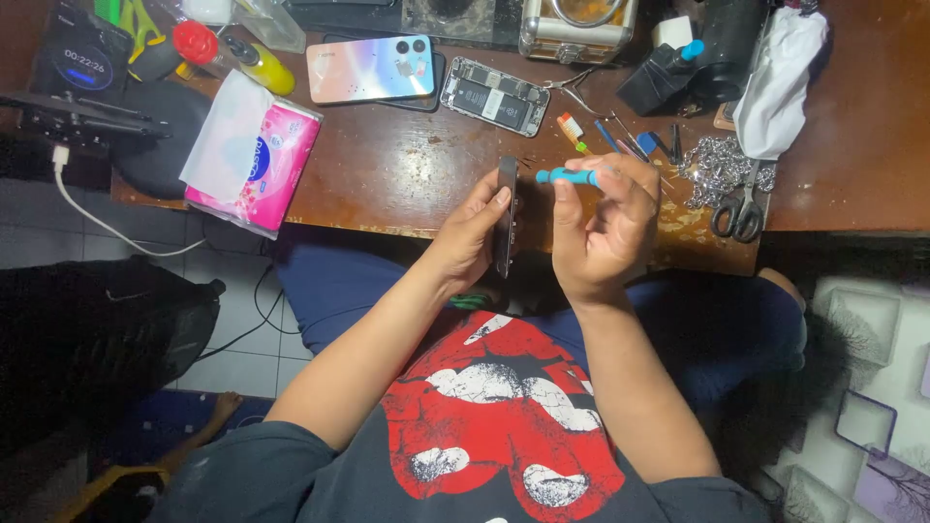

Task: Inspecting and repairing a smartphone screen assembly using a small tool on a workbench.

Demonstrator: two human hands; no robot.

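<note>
1. Opened phone [489, 97] lying flat on the wooden table [387, 174], insides up; used as landmark.
2. Just left of it: phone with iridescent back [370, 69].
3. Further left, at the table edge: pink tissue pack [254, 155].
4. Right of it: small tools [630, 143], then chain pile [717, 167], scissors [740, 213].
5. Behind it: metal case [576, 27].

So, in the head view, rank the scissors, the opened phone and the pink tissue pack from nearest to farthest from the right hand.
1. Scissors: on the table just beyond the right hand, toward the right edge.
2. Opened phone: farther up the table, left of the hand.
3. Pink tissue pack: far left, past the left hand.
</note>
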